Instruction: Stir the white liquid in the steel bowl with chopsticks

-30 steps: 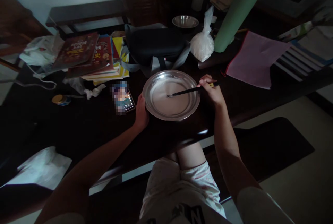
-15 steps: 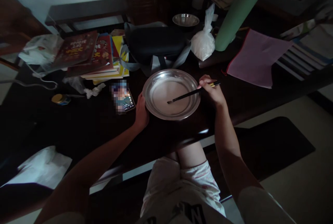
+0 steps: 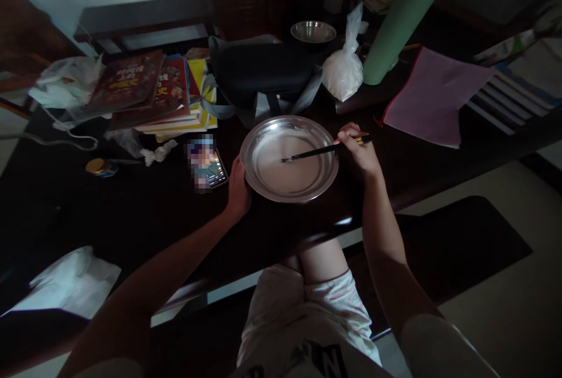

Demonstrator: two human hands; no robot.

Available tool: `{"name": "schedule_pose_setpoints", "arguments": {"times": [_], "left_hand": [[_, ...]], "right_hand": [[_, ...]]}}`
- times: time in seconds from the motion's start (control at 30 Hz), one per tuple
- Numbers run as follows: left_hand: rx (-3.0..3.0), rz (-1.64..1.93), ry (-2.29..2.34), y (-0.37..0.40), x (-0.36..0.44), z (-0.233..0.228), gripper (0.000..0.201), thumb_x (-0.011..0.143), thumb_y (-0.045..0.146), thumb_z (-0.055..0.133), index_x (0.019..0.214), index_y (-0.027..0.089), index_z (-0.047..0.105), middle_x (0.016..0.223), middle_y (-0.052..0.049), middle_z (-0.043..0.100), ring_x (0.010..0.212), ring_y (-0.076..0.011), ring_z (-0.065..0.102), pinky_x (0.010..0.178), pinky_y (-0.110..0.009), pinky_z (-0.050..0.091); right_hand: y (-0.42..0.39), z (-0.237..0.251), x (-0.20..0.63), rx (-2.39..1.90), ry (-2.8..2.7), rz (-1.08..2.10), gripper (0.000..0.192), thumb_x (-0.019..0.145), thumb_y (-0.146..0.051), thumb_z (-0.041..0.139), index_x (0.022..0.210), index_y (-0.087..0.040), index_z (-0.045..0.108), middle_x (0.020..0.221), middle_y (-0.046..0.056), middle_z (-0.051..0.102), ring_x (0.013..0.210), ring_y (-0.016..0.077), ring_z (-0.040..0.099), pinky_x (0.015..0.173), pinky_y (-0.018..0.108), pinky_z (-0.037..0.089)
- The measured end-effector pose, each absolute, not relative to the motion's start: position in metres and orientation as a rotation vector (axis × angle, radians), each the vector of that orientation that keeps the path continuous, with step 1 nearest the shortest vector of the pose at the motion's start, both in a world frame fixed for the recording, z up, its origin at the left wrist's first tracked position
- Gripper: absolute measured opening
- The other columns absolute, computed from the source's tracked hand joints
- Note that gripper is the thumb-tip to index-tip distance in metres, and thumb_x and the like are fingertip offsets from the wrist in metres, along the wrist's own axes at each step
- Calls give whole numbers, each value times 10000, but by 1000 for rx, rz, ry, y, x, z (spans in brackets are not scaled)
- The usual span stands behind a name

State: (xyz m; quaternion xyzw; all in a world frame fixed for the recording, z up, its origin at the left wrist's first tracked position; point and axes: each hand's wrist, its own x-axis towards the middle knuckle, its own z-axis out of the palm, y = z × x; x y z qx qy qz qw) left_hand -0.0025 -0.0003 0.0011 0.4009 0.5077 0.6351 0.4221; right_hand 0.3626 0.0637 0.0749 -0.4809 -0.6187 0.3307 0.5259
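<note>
A shiny metal bowl [image 3: 249, 176] rests near the front edge of the dark table, with pale, milky liquid [image 3: 287, 178] in it. My left hand [image 3: 239, 192] grips the bowl's left side, fingers at the rim. Between the closed fingers of my right hand [image 3: 360, 153] is a slim black paintbrush [image 3: 322, 150] with gold bands near its upper end. It slants down to the left over the bowl, and its tip is at the liquid near the middle. Just left of my left hand lies a lit phone [image 3: 215, 170], partly blurred out.
Behind the bowl sit a black case [image 3: 266, 71], a tied bag of white powder [image 3: 343, 76], a tall green bottle [image 3: 404, 24] and a second metal bowl [image 3: 313, 31]. Stacked books [image 3: 136, 82] and a small jar [image 3: 100, 167] are at left. A pink mesh pouch [image 3: 432, 97] lies right.
The brush tip has shifted slightly up and away from me within the bowl, so the brush lies flatter. My left hand and the bowl stay nearly in place.
</note>
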Motion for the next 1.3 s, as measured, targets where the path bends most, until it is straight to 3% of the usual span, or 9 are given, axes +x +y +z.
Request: {"name": "schedule_pose_setpoints", "arguments": {"times": [0.2,0.53,1.0,1.3], "left_hand": [[980,1565,1249,0,-7,2,704,1082,912,825,1426,304,908,1573,-126,917,1618,-399,796,1487,-568,598],[991,1579,1245,1,-6,-2,725,1107,899,797,1467,278,895,1604,-137,906,1645,-394,787,1515,-572,571],[997,1551,1266,-1,-6,4,719,1090,908,794,1442,288,890,1572,-133,910,1651,-405,775,1513,-585,569],[1010,1560,1261,-1,-6,5,708,1102,902,807,1435,284,905,1589,-131,913,1660,-397,773,1510,-554,572]], "right_hand": [[62,77,361,-1121,-1548,860,856,808,-1156,878,631,-327,755,863,35,649,1025,301,671,1114,568,588],[61,78,359,-1113,-1539,870,855,802,-1146,887,615,-327,730,837,34,652,996,297,660,1044,522,563],[59,82,360,-1174,-1465,806,871,768,-1187,869,626,-337,746,890,48,639,1075,327,651,1186,615,571],[60,77,363,-1161,-1514,843,664,966,-896,956,694,-321,768,913,32,687,1088,307,729,1214,599,616]]}}
